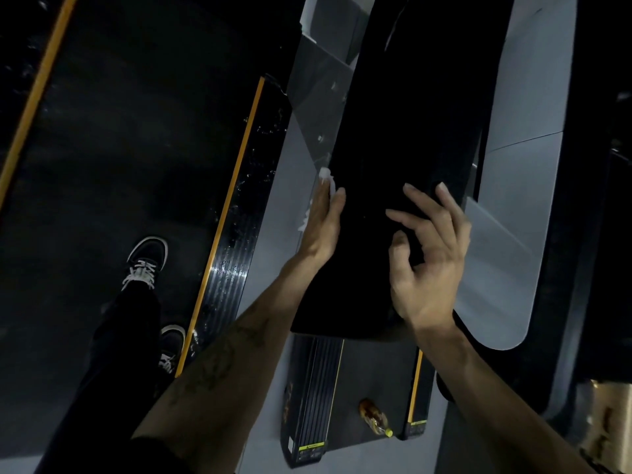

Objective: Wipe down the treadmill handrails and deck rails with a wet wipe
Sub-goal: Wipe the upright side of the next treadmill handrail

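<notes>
The left hand has its fingers straight and pressed flat on the white wet wipe, holding it against the left edge of the wide black handrail. The rail's long way runs straight on past the fingertips (up and away from the person), so I think the wipe should slide that way. The right hand is close by over the rail, fingers spread and loosely bent, holding nothing.

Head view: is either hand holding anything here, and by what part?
The left hand presses a white wet wipe flat against the left edge of the black handrail. The right hand holds nothing, its fingers loosely spread above it.
</notes>
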`<move>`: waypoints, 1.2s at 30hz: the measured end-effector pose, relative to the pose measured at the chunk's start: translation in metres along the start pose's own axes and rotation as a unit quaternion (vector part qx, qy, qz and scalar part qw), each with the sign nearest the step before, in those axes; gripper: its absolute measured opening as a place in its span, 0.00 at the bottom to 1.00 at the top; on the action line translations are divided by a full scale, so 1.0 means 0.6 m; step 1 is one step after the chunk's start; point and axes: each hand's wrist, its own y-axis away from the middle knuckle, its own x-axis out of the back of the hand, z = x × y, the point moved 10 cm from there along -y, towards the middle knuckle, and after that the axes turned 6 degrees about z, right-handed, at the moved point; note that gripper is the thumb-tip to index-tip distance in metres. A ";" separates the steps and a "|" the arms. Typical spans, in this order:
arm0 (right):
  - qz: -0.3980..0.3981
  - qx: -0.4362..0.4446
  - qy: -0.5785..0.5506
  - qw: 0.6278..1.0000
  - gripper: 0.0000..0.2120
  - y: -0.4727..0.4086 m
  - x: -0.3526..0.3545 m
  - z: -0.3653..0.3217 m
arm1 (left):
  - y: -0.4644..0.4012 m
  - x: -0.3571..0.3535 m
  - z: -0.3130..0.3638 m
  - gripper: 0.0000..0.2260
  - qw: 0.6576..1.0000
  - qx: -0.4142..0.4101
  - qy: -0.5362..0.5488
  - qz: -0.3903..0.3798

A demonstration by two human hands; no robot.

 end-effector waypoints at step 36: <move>-0.001 0.000 -0.018 1.000 0.15 -0.001 0.003 0.001 | 0.062 -0.012 0.031 0.31 0.993 -0.114 -0.022 -0.017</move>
